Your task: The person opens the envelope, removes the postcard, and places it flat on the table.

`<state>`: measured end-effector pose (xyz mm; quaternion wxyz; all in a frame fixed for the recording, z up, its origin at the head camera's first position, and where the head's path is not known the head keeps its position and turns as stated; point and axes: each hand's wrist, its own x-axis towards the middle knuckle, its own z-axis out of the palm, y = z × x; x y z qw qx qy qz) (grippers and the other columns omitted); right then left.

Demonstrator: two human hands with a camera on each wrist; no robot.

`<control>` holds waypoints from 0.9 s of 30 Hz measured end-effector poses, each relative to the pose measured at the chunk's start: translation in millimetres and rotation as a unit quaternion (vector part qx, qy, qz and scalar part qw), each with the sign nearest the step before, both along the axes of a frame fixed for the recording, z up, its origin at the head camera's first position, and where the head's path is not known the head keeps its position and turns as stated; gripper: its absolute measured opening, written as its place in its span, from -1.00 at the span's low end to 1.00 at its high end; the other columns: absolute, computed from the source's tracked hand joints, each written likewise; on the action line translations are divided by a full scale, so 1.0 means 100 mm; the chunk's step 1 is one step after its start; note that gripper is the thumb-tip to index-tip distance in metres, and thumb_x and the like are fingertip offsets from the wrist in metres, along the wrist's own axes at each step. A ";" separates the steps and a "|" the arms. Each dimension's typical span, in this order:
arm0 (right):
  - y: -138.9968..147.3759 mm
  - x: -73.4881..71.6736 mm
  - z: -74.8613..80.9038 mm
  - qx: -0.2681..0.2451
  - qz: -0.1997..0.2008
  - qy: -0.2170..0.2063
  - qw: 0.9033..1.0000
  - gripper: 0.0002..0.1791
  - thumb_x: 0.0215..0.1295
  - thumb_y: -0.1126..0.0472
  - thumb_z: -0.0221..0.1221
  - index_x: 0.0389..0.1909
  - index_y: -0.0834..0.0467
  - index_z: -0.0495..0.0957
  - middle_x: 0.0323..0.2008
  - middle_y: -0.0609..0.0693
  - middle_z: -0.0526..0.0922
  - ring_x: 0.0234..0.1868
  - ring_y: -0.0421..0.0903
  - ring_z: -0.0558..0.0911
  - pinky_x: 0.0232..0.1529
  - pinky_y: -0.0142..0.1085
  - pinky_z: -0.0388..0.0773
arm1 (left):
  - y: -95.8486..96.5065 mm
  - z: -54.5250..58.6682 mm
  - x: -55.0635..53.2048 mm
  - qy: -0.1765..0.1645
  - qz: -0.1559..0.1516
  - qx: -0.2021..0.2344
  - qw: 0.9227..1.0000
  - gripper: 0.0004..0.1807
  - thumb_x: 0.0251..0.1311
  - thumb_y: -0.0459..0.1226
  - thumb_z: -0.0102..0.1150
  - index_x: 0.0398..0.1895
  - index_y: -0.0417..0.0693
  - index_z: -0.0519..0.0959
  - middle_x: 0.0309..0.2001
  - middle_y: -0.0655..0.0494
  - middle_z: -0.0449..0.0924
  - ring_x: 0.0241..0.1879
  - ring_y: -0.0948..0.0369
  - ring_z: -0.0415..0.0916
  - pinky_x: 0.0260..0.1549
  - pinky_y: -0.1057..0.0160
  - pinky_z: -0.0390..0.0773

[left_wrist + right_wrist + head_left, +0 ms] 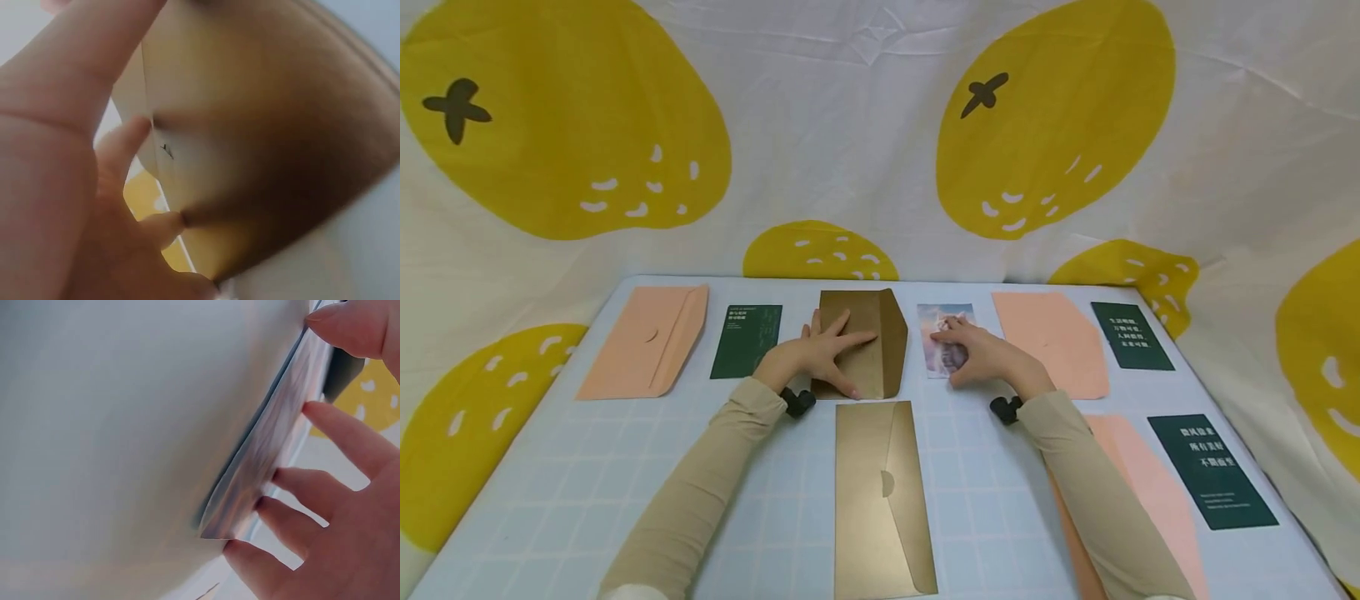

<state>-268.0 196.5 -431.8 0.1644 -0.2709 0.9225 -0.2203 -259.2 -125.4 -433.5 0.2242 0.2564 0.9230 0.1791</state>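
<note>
Spread fingers of my left hand (812, 352) rest on a gold envelope (867, 317) at the back middle of the table. Its flap lies unfolded to the right, toward a picture card (931, 357) in pink and blue tones. On that card lie the fingertips of my right hand (992, 354); the thumb is at its near edge. The right wrist view has the card (269, 444) flat on the table, fingers (315, 487) spaced along it. In the left wrist view, fingertips touch the gold envelope (269, 75). A second gold envelope (868, 500), flap folded over, lies nearer me.
Pink envelopes lie at the left (632, 342), back right (1045, 342) and front right (1157, 492), the last partly under my right forearm. Green cards with white print sit at the left (747, 342), far right (1131, 335) and front right (1213, 471). A patterned cloth (827, 125) hangs behind.
</note>
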 end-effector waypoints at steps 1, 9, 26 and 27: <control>0.00 0.00 0.00 0.002 -0.002 0.001 1.000 -0.12 -0.02 0.24 0.37 0.43 0.16 0.34 0.53 0.29 -0.04 0.53 0.31 -0.18 0.35 0.27 0.04 | 0.01 0.01 0.00 -0.003 -0.003 -0.003 1.000 0.13 -0.05 0.23 0.44 0.58 0.41 0.02 0.56 -0.17 -0.59 0.35 -0.42 -0.85 0.28 -0.42 -0.46; -0.01 -0.01 0.00 0.003 -0.007 -0.004 1.000 -0.11 -0.02 0.23 0.39 0.43 0.15 0.34 0.54 0.27 -0.04 0.54 0.29 -0.18 0.36 0.26 0.03 | 0.21 0.11 -0.04 -0.034 0.009 -0.093 0.995 0.06 0.00 0.15 0.45 0.51 0.72 -0.02 0.51 -0.21 -0.74 0.32 -0.50 -0.81 0.16 -0.59 -0.23; -0.01 -0.03 0.00 0.009 -0.004 -0.003 1.000 -0.11 0.00 0.23 0.39 0.44 0.16 0.32 0.53 0.30 -0.04 0.53 0.30 -0.17 0.34 0.29 0.03 | 0.43 0.21 -0.08 -0.050 0.006 -0.162 0.986 0.10 0.03 0.01 0.49 0.52 0.70 -0.06 0.49 -0.31 -0.72 0.41 -0.35 -0.77 0.28 -0.46 -0.29; -0.01 -0.03 0.00 0.008 -0.004 -0.002 1.000 -0.11 0.00 0.24 0.39 0.44 0.16 0.32 0.53 0.30 -0.04 0.53 0.30 -0.17 0.35 0.29 0.03 | 0.43 0.21 -0.09 -0.049 0.005 -0.163 0.985 0.10 0.03 0.01 0.48 0.53 0.70 -0.06 0.49 -0.30 -0.72 0.41 -0.34 -0.77 0.28 -0.45 -0.31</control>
